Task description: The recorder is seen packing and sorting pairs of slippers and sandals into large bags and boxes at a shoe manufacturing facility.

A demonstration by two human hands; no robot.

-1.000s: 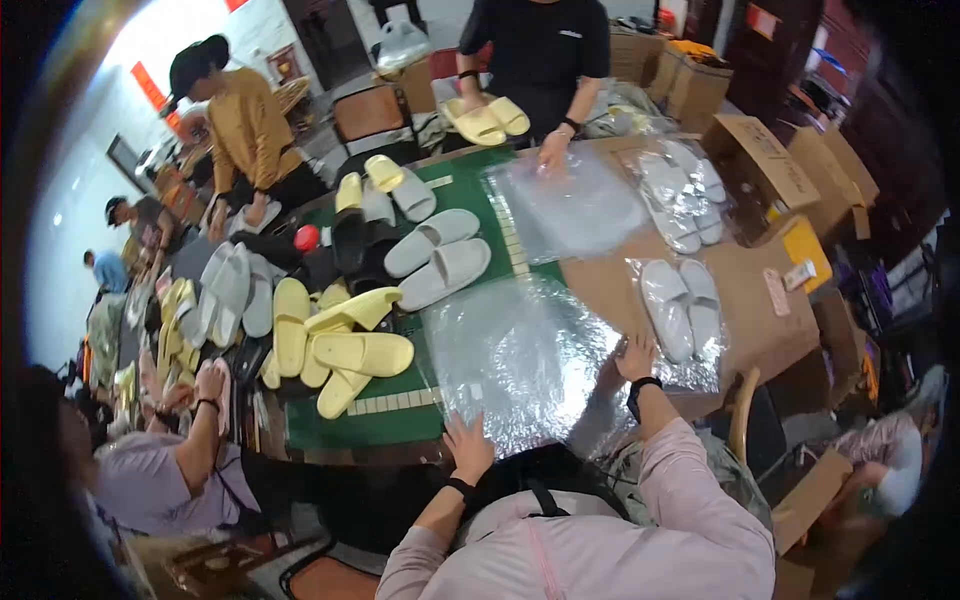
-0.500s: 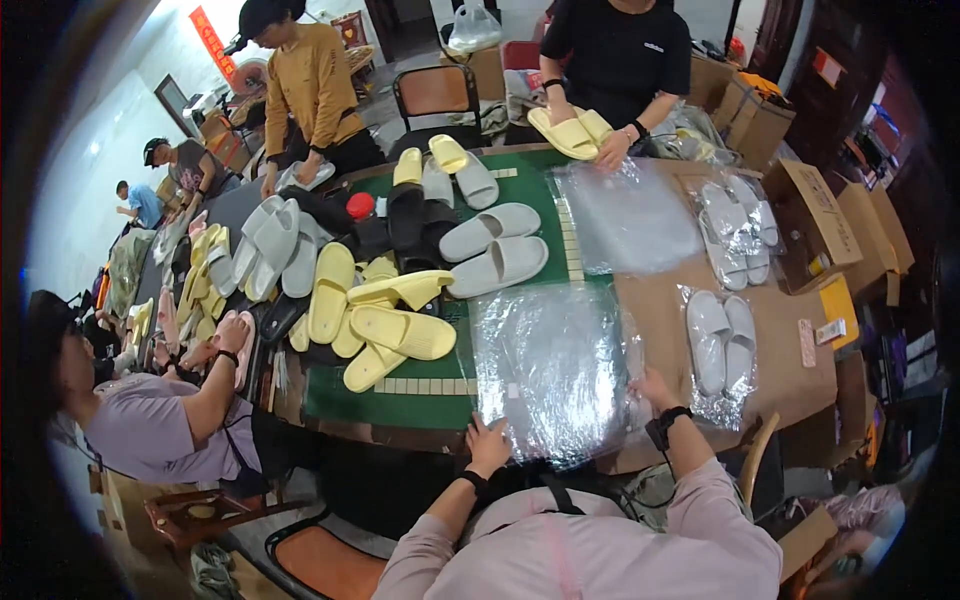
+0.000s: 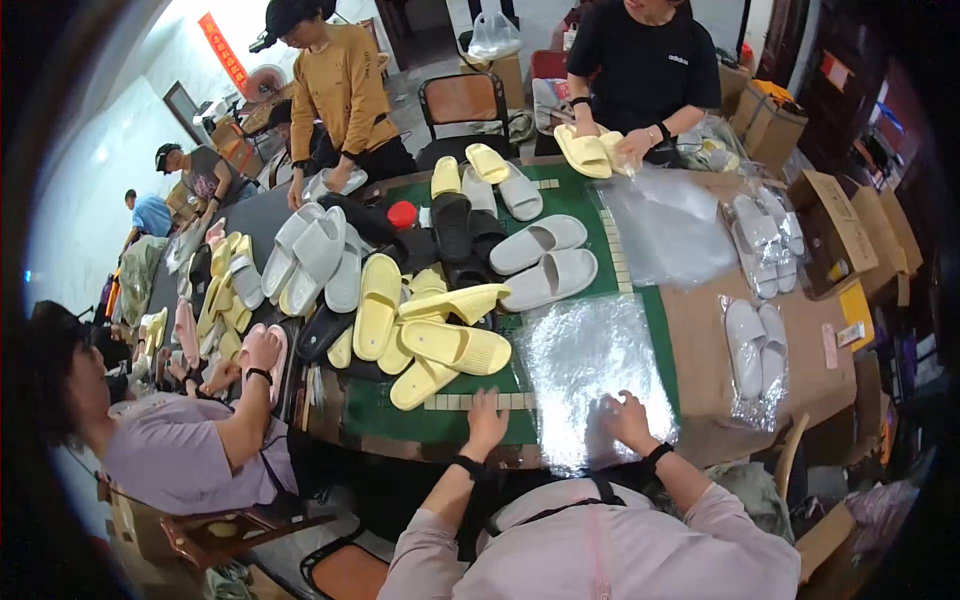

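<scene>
We see the clear plastic sheeting (image 3: pixel 585 365) lying flat at the near edge of the table, partly over the green mat (image 3: pixel 655 340), between the pile of slippers and the brown covering (image 3: pixel 700 400) on the right. Its long axis runs away from the wearer, the far end leaning slightly left, and its near end reaches the table edge; we cannot tell which end, if any, is its opening. We find the left hand (image 3: pixel 486 422) empty, its fingers extended forward just beside the sheeting's left edge, by a pale segmented strip (image 3: pixel 455 402). We see the right hand (image 3: pixel 628 424) over the sheeting's near right part, fingers loosely bent and apart, with nothing visible in its grasp; we cannot tell whether the fingertips touch the plastic. Just beyond the left hand, we see a yellow slipper (image 3: pixel 455 346) with its length running mostly left to right, and another yellow slipper (image 3: pixel 377 305) whose length runs away from the wearer. Beyond the sheeting, a grey slipper (image 3: pixel 552 280) lies lengthwise left to right, its right end tilted farther away. To the right, we see a bagged grey pair (image 3: pixel 757 352), long axes running near to far. Across the table, a co-worker in black (image 3: pixel 645 65) holds yellow slippers (image 3: pixel 585 152).
</scene>
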